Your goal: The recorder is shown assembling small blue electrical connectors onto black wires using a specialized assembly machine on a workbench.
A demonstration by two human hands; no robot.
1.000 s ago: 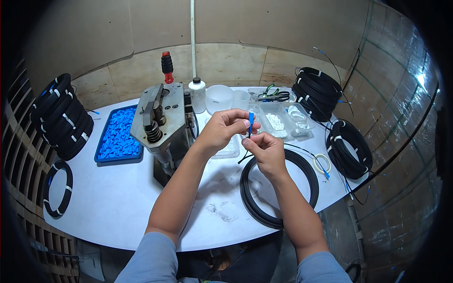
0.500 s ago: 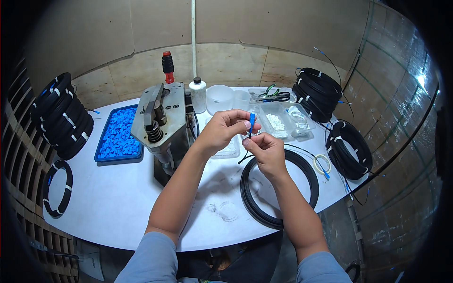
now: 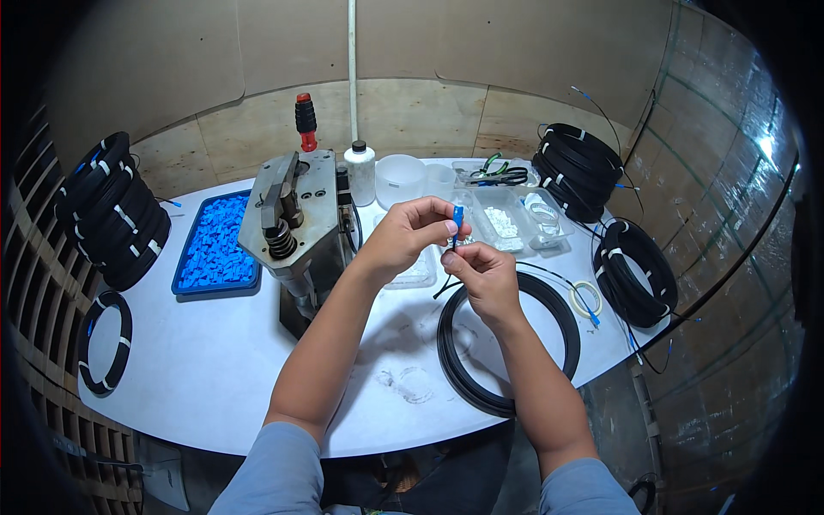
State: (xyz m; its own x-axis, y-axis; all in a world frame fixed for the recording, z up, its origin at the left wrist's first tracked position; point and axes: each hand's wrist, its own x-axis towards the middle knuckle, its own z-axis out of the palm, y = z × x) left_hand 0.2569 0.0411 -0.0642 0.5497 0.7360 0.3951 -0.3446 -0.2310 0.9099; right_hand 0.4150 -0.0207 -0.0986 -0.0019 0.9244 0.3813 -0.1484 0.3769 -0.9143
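Thumb and fingers of my left hand (image 3: 405, 237) pinch a small blue fiber-optic connector (image 3: 458, 216), held upright above the table. Just below it, my right hand (image 3: 483, 276) is closed on the thin black cable that runs into the connector. The fingertips of both hands nearly meet and cover part of that joint. Under my right hand lies a coil of black cable (image 3: 448, 359) flat on the white table. Another blue connector (image 3: 594, 320) ends a cable beside the coil, next to a roll of pale tape (image 3: 577, 297).
Left of my arms stands a metal hand press (image 3: 292, 215) with a red-and-black handle. A blue tray (image 3: 215, 287) holds many blue connector pieces. Bundled black cable coils (image 3: 116, 215) stack at both sides. Clear bins (image 3: 506, 215), a white bottle (image 3: 360, 172) and pliers (image 3: 498, 176) sit behind.
The blue connector has shifted very slightly in my left fingers. Both arms and everything on the table look unmoved.
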